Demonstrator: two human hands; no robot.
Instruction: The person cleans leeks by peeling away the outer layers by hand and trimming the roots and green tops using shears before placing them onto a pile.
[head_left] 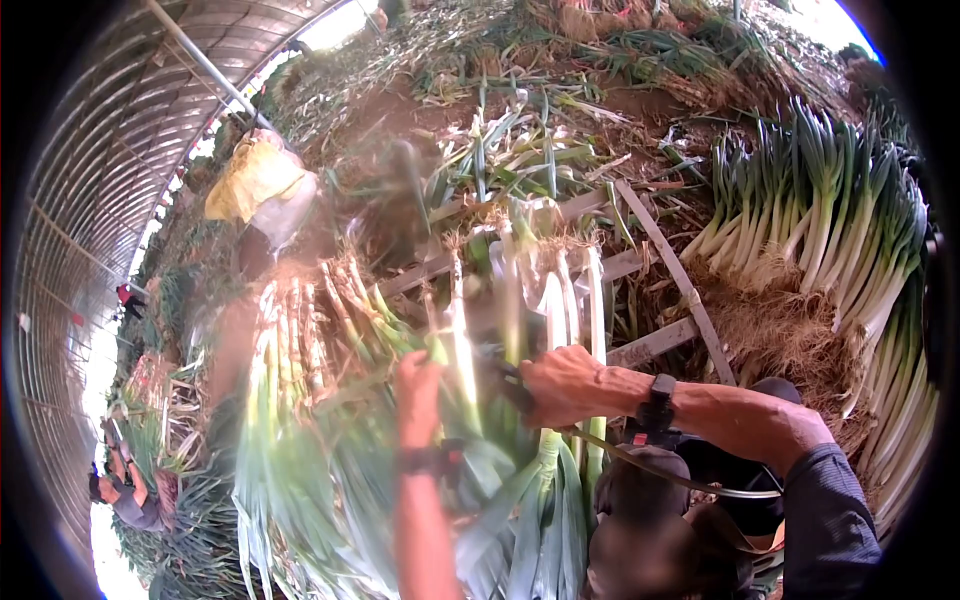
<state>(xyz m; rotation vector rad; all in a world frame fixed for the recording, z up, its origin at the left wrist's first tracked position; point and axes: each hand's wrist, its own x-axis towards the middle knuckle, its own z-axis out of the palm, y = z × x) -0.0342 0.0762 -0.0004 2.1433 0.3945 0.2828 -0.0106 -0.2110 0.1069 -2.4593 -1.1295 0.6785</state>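
My left hand (418, 395) is closed around a leek, whose pale stalk shows blurred just above the fingers. Beside it stands a white leek (461, 335) with its roots pointing away from me. My right hand (562, 385) grips a dark handheld tool (508, 383), too blurred to tell its kind; a thin hose (690, 482) runs from near that hand toward my body. Several cleaned leeks (556, 310) lie by the right hand, over a wooden frame (655, 345). Left of my hands lies a bunch of leeks with brownish outer skins (295, 340), green leaves toward me.
Large stacks of leeks (815, 210) with roots stand at the right. A yellow and white sack (258, 180) sits at the back left. Leaf scraps (510, 150) cover the ground ahead. Another person (135, 490) works at the far left under the arched greenhouse roof.
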